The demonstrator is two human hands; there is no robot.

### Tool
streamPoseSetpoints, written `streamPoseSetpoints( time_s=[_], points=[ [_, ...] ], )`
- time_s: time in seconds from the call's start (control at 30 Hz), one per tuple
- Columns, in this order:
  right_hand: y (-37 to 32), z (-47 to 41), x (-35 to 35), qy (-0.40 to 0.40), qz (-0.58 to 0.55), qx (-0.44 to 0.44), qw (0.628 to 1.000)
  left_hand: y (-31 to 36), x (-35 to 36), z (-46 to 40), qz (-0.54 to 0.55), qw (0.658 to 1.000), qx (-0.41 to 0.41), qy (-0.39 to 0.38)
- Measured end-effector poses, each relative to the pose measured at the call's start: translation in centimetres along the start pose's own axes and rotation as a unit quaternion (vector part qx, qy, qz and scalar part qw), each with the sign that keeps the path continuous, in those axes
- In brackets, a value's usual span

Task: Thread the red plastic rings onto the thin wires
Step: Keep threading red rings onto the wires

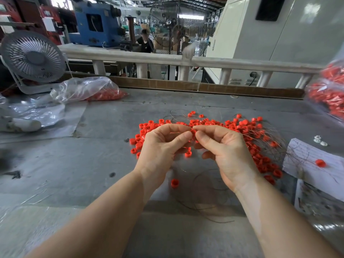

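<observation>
Both hands meet over the pile: left hand [160, 146] and right hand [223, 148] each pinching one red ring [193, 134], steadying it for threading.

Left hand [160, 148] and right hand [225, 148] pinching one red ring [193, 134], loose rings [260, 157] and wires [208, 198] on grey table [93, 164]

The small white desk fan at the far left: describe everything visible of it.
The desk fan looks like white or pale grey plastic: a round grille of thin radial spokes around a plain central hub, set in a bent frame stand. It stands upright at the table's far left corner, its face angled toward the camera. Crumpled clear plastic bags lie against its base. Whether it is running cannot be told.
</observation>
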State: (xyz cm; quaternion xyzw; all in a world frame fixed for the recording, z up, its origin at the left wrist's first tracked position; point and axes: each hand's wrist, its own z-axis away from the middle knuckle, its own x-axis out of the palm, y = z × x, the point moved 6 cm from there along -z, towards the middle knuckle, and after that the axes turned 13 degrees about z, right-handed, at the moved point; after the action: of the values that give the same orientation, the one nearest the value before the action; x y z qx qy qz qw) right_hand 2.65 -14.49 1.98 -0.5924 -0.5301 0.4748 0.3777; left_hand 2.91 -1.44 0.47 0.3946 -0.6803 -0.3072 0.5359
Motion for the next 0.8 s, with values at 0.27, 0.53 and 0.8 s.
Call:
streamPoseSetpoints(
  time_s=[0.27, 0.53, 0.8],
  points=[
    [0.28, -0.09, -0.35, 0.016, 0.014, 0.011, 1.0, -0.19, 0.12, -0.14, -0.025, 1.0, -0.003, -0.013],
    [0.1, -0.15, -0.32, 0.008, 0.01, -0.009, 1.0, -0.05, 0.18, -0.04, -0.051, 0.999, 0.007, -0.017],
    [0.06, -0.09, -0.32, 0.006, -0.013, -0.009, 1.0, -0.41, -0.01, 0.13, -0.064, 0.997, -0.024, -0.018]
  ],
)
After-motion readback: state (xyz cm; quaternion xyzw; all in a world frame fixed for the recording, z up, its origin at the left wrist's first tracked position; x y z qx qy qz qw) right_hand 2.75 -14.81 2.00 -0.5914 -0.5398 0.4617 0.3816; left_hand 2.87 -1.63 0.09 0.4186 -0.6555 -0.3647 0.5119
